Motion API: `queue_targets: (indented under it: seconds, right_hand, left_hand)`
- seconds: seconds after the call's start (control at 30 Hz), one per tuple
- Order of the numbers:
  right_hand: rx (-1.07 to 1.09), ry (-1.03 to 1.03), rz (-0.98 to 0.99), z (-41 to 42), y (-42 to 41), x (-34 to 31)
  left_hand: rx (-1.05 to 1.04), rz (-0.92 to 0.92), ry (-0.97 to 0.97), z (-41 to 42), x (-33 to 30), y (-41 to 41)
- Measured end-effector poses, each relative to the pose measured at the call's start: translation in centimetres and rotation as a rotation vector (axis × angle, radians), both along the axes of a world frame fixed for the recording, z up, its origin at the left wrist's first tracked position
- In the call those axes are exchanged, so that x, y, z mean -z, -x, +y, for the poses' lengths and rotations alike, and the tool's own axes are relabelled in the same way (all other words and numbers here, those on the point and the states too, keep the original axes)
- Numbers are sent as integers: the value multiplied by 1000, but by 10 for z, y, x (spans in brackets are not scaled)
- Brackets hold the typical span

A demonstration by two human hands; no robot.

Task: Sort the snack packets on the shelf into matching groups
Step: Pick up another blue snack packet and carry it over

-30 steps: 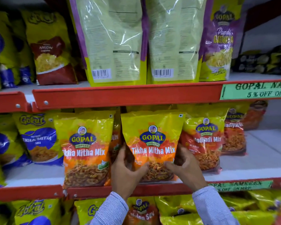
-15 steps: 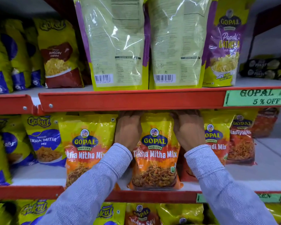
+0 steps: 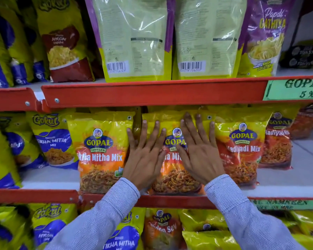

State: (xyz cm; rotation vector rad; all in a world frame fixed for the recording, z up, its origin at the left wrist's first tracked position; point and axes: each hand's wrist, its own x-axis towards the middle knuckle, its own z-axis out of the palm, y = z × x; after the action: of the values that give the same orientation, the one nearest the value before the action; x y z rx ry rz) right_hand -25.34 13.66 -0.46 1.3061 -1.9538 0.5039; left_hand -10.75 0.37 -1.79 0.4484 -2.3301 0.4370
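A yellow-and-orange Gopal Tikha Mitha Mix packet (image 3: 172, 179) stands upright on the middle shelf (image 3: 49, 180). My left hand (image 3: 145, 156) and my right hand (image 3: 199, 152) lie flat against its front, fingers spread, palms pressing on it. A second Tikha Mitha Mix packet (image 3: 101, 152) stands right beside it on the left. To the right stands a Gopal Nadiyadi Mix packet (image 3: 242, 147), with another one (image 3: 276, 147) behind it.
Blue-and-yellow Gokul Tikha Mitha packets (image 3: 52, 139) fill the shelf's left end. The upper shelf holds two large pouches turned backwards (image 3: 134, 38), a Papdi Gathiya pouch (image 3: 266, 37) and a Nylon packet (image 3: 65, 51). Bare shelf shows at the right (image 3: 307, 159). More packets fill the lower shelf.
My hands came off the packet's upper corners and now rest flat and spread on its front. The packet stands further back and upright. The camera has moved closer.
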Motion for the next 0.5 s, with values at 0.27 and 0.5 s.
queue_targets:
  seconds: [0.27,0.5]
  right_hand:
    - [-265,94,29,17,-58,80]
    - [-461,-86,-156,9,-121,193]
  left_hand:
    - [116,-50,-4,3,53,-79]
    - [288,-24,-217,-11,175,-186]
